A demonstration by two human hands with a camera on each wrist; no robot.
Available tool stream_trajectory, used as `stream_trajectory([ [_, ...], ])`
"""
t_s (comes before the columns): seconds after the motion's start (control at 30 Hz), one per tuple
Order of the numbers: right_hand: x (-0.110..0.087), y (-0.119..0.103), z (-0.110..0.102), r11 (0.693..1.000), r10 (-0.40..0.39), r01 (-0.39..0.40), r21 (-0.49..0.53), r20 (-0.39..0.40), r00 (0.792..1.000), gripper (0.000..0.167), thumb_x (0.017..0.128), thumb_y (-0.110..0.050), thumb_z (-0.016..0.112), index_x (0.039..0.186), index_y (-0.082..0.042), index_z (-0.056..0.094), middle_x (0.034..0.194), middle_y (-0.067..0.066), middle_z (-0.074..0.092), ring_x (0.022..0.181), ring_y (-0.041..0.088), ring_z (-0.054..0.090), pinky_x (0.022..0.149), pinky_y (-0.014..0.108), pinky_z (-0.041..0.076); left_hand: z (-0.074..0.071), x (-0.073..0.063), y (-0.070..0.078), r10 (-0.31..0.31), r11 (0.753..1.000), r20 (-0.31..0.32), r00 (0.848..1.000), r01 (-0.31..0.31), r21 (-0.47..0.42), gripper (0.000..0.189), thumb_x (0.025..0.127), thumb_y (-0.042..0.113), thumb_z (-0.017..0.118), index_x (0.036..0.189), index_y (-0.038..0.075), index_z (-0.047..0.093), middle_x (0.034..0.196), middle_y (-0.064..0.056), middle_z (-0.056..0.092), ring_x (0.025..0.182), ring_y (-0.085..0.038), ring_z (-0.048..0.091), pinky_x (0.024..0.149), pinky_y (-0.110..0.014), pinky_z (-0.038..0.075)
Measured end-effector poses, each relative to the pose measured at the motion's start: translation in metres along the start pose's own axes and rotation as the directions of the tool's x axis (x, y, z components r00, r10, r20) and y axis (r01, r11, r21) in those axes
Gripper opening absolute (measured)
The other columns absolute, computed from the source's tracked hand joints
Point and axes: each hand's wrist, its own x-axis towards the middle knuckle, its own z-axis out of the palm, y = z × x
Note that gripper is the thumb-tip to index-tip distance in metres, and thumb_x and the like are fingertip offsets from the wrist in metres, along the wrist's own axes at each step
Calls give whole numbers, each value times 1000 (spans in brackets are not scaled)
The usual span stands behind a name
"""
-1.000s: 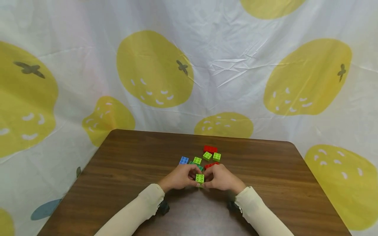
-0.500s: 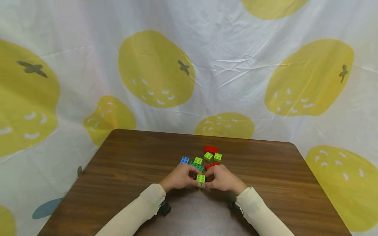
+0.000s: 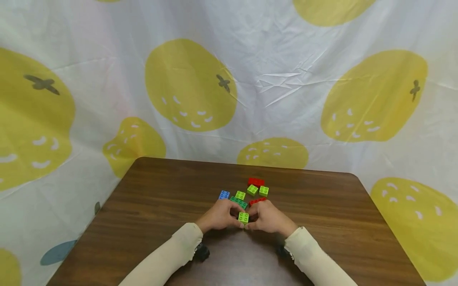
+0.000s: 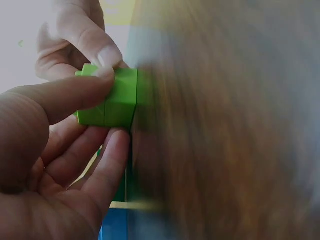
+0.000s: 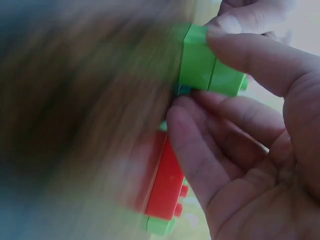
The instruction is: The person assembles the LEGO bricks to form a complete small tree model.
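A patterned cloth [image 3: 279, 91] is hung behind the table [image 3: 157, 194]. By the left hand [image 3: 219, 215] and right hand [image 3: 270, 217], a two-brick lime stack [image 3: 243, 217] is pinched between thumbs and fingers, nearer than the loose bricks. Beyond it are spread a far red brick [image 3: 256, 181], a nearer red brick [image 3: 257, 201] at right, a green brick [image 3: 238, 202], a blue brick [image 3: 224, 194] at left, and three small lime bricks [image 3: 252, 190].

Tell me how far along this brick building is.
Done: two lime-green square plastic bricks look stacked; both wrist views show a seam between them. In hand: the left hand and right hand hold that stack. Possibly left to add: a blue rectangular plastic brick, a green rectangular plastic brick, two red rectangular plastic bricks and three other lime-green square bricks, all lying off it.
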Motion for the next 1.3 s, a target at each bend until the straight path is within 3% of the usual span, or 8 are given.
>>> stream_trajectory([
  [0.33, 0, 16, -11, 985, 54, -65, 159, 67, 996, 26, 85, -28, 90, 107, -17, 82, 99, -2, 80, 80, 1, 70, 71, 23, 58, -1, 0, -1, -48, 997, 41, 998, 51, -63, 36, 83, 19, 92, 115, 14, 78, 105, 4, 78, 94, -7, 70, 83, -27, 59],
  [0.57, -3, 28, -27, 969, 162, -155, 193, -24, 986, 26, 94, -26, 82, 115, -12, 79, 99, -3, 80, 82, 5, 73, 72, 26, 60, -2, -3, 2, -59, 998, 49, 997, 60, -26, 40, 82, 23, 93, 117, 17, 76, 105, 8, 76, 95, -5, 68, 86, -28, 58],
  [0.77, 0, 38, -35, 955, 252, -221, 200, -150, 956, 24, 93, -25, 83, 110, -9, 79, 95, -3, 78, 82, 9, 71, 75, 29, 59, -3, -6, 4, -54, 997, 58, 997, 57, -54, 40, 83, 22, 92, 119, 15, 75, 108, 3, 76, 97, -9, 70, 87, -30, 60],
  [1.03, 8, 62, -38, 929, 357, -304, 213, -288, 889, 23, 91, -24, 84, 108, -9, 79, 94, 1, 77, 83, 15, 70, 74, 33, 58, -1, -7, 1, -72, 991, 73, 995, 80, -111, 35, 86, 20, 90, 118, 14, 75, 112, 0, 76, 100, -14, 72, 92, -33, 60],
  [1.17, 14, 74, -39, 919, 391, -350, 181, -308, 867, 28, 91, -26, 84, 113, -9, 78, 103, 6, 78, 95, 23, 71, 84, 43, 58, -1, -9, 0, -86, 983, 68, 994, 96, -158, 35, 86, 20, 90, 117, 13, 75, 113, -2, 76, 102, -16, 73, 95, -37, 60],
  [1.3, 17, 81, -39, 894, 447, -414, 173, -260, 856, 35, 90, -28, 84, 118, -8, 77, 113, 10, 78, 106, 30, 71, 93, 50, 57, -1, -11, 0, -121, 970, 62, 991, 131, -207, 36, 85, 18, 90, 117, 12, 75, 113, -2, 75, 103, -18, 72, 96, -40, 60],
])
